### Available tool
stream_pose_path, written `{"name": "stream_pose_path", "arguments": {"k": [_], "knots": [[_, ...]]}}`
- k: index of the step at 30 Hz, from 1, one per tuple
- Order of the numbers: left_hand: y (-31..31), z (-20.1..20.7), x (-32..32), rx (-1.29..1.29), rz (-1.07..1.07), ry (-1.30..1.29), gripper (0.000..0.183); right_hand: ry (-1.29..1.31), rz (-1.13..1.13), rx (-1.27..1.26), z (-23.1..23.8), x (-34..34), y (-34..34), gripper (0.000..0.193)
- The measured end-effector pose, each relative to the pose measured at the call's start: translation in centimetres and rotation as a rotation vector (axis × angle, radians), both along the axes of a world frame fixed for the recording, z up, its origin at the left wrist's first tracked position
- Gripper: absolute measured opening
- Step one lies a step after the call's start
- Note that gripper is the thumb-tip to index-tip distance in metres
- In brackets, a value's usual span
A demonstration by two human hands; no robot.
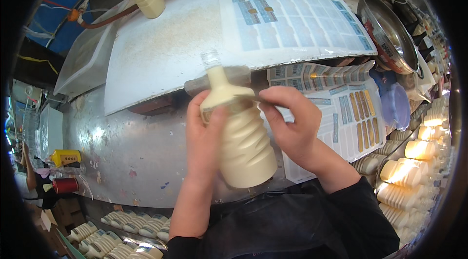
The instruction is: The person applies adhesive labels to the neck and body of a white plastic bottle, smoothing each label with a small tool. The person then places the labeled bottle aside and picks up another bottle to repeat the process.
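Blue labels (250, 18) line a sheet (302, 25) on the white board (161, 49); gold labels (363, 105) and blue ones mark a lower sheet (318, 132). Dark characters stand on a yellow container (66, 157). The labels' fine print is illegible.

The bottle (246, 147) looks smooth, with moulded ridges and a clear, glossy far end. The near table (97, 137) is scuffed, dull metal; the far board (165, 52) glossy, speckled at left. Right, a metal pan (396, 27) and translucent plastic tub (396, 107).
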State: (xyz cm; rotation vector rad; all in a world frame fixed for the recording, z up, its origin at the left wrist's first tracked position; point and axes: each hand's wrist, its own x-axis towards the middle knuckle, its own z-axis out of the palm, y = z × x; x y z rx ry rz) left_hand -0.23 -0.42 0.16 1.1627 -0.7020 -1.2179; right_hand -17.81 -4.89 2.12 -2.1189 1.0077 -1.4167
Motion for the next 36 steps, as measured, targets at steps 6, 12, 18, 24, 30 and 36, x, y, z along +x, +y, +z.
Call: {"name": "stream_pose_path", "arguments": {"k": [6, 12, 18, 24, 30, 36], "knots": [[0.2, 1.0, 0.8, 0.021, -0.05, 0.171, 0.058, -0.149, 0.132, 0.392, 1.4, -0.5, 0.6, 0.018], [0.6, 0.1, 2.2, -0.008, -0.078, -0.158, 0.05, -0.123, 0.192, 0.873, -1.1, 0.9, -2.0, 0.031], [0.3, -0.8, 1.7, -0.049, -0.012, 0.061, 0.039, -0.256, 0.235, 1.039, -0.8, 1.2, -2.0, 0.037], [0.3, -1.6, 1.9, -0.08, -0.008, 0.099, 0.038, -0.304, 0.241, 1.034, -1.2, 1.2, -1.8, 0.037], [0.1, -2.2, 2.2, -0.07, 0.012, 0.088, 0.038, -0.348, 0.228, 0.983, -1.4, 1.5, -1.6, 0.039], [-0.1, 0.4, 1.3, 0.033, 0.02, -0.37, 0.043, -0.335, 0.219, 0.986, -1.6, 1.3, -1.7, 0.039]]}}
